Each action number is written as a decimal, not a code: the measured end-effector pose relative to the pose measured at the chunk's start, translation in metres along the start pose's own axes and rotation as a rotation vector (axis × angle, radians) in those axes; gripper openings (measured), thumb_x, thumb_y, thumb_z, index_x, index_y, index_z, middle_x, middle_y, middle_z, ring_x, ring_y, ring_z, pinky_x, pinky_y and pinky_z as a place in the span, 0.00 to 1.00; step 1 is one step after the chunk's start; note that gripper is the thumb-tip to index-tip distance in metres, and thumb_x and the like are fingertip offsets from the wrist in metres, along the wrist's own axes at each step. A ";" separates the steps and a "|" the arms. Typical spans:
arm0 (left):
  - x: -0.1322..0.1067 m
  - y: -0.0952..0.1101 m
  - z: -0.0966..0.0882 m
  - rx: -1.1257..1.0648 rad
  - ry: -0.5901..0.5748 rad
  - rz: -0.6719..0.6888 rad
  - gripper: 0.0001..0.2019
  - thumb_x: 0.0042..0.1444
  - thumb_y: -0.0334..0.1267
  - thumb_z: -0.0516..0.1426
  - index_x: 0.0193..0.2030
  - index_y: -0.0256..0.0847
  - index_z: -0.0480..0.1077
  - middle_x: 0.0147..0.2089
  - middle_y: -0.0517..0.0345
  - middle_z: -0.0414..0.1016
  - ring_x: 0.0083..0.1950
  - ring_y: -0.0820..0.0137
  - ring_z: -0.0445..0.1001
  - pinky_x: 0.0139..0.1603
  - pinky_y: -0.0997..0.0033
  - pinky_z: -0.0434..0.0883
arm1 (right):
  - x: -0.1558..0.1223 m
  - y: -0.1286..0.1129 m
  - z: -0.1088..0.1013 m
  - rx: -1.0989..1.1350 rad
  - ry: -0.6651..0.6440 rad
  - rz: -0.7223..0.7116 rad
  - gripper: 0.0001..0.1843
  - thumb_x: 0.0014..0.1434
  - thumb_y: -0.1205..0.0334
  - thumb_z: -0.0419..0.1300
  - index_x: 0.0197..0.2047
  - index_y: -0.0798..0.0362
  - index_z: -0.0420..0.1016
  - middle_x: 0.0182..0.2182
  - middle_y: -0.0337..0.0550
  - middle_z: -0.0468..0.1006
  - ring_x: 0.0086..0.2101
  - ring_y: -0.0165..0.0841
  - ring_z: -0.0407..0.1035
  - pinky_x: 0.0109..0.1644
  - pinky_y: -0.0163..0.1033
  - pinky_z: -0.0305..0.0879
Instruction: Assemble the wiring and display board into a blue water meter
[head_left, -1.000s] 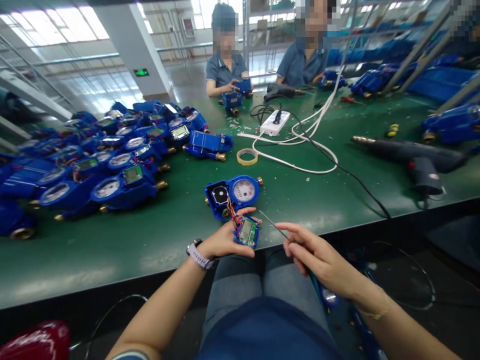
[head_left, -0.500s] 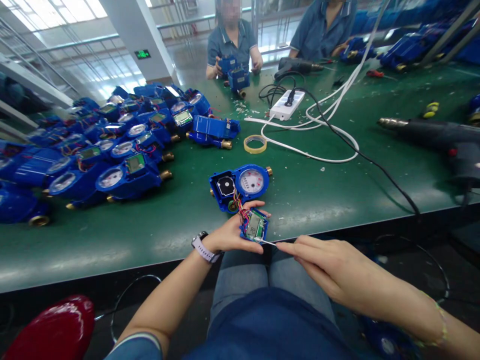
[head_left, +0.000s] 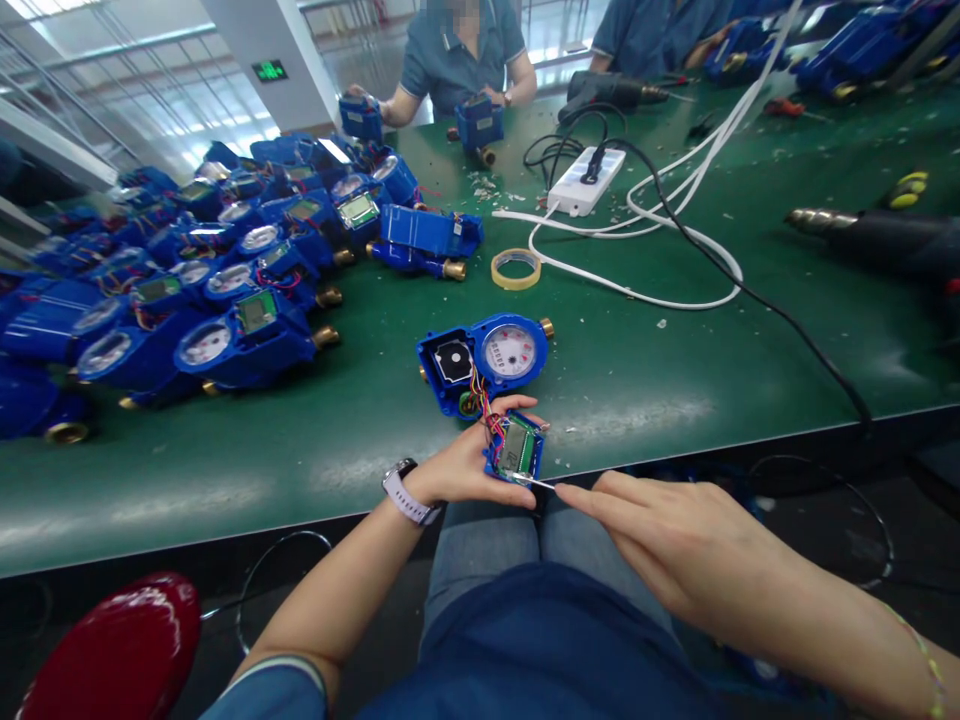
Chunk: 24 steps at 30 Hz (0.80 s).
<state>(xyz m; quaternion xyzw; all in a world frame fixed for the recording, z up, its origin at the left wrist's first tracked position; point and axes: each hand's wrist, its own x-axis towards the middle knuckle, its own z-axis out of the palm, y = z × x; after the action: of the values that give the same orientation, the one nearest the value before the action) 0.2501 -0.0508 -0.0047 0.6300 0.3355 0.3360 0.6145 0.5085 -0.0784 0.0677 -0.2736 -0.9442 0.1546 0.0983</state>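
Note:
My left hand (head_left: 480, 470) grips a small blue-framed circuit board with a display (head_left: 519, 445), thumb along its lower edge and fingers behind it. Coloured wires (head_left: 491, 420) run from the board to an open blue water meter (head_left: 514, 352) lying on the bench just beyond. My right hand (head_left: 645, 520) pinches a thin metal tool (head_left: 541, 485), perhaps a screwdriver or tweezers. The tool's tip touches the lower edge of the board, while its rear end is hidden in my palm.
Many blue water meters (head_left: 247, 325) are piled on the left of the green bench (head_left: 360, 440). A tape roll (head_left: 516, 268), a white power strip (head_left: 589, 180) with cables and a heat gun (head_left: 885, 235) lie beyond. Across sit two co-workers (head_left: 465, 60); a red stool (head_left: 112, 650) stands lower left.
My view has shifted slightly. Both hands keep their hold, with the tool's tip still at the board's lower edge. The co-worker opposite has moved one blue meter to the left, apart from another.

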 end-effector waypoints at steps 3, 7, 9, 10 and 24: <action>0.000 0.000 0.000 -0.001 0.000 -0.006 0.49 0.41 0.38 0.73 0.67 0.44 0.52 0.62 0.42 0.67 0.64 0.52 0.67 0.65 0.54 0.62 | 0.002 0.001 0.005 0.055 -0.004 0.024 0.25 0.64 0.74 0.47 0.62 0.48 0.63 0.38 0.40 0.75 0.34 0.34 0.73 0.30 0.38 0.66; 0.001 0.001 0.000 0.001 -0.008 -0.002 0.48 0.41 0.38 0.73 0.67 0.44 0.52 0.62 0.43 0.68 0.63 0.52 0.68 0.65 0.54 0.62 | 0.006 -0.001 0.015 0.101 -0.029 0.036 0.29 0.65 0.75 0.45 0.67 0.50 0.54 0.46 0.43 0.76 0.39 0.36 0.75 0.33 0.40 0.70; 0.002 0.001 0.001 0.002 -0.018 0.001 0.48 0.42 0.38 0.73 0.67 0.44 0.52 0.62 0.42 0.67 0.62 0.52 0.69 0.63 0.54 0.64 | 0.011 -0.001 0.020 0.062 -0.057 0.006 0.33 0.64 0.75 0.45 0.71 0.52 0.47 0.46 0.45 0.77 0.36 0.36 0.76 0.30 0.39 0.68; 0.002 0.001 0.001 0.003 -0.021 0.003 0.48 0.42 0.39 0.73 0.67 0.44 0.52 0.62 0.42 0.67 0.61 0.52 0.69 0.62 0.55 0.65 | 0.014 -0.001 0.022 0.031 -0.064 -0.011 0.35 0.63 0.75 0.46 0.72 0.53 0.44 0.43 0.45 0.78 0.33 0.37 0.76 0.28 0.39 0.67; 0.003 -0.002 0.000 -0.008 -0.019 0.035 0.48 0.39 0.39 0.74 0.65 0.47 0.54 0.60 0.46 0.68 0.63 0.54 0.68 0.65 0.55 0.63 | 0.060 0.003 0.009 -0.138 -0.161 0.042 0.06 0.66 0.65 0.57 0.35 0.52 0.70 0.29 0.41 0.75 0.30 0.39 0.73 0.29 0.40 0.53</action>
<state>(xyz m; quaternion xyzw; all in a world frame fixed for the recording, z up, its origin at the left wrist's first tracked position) 0.2519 -0.0481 -0.0068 0.6365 0.3172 0.3420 0.6143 0.4571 -0.0454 0.0646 -0.2860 -0.9516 0.1129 0.0001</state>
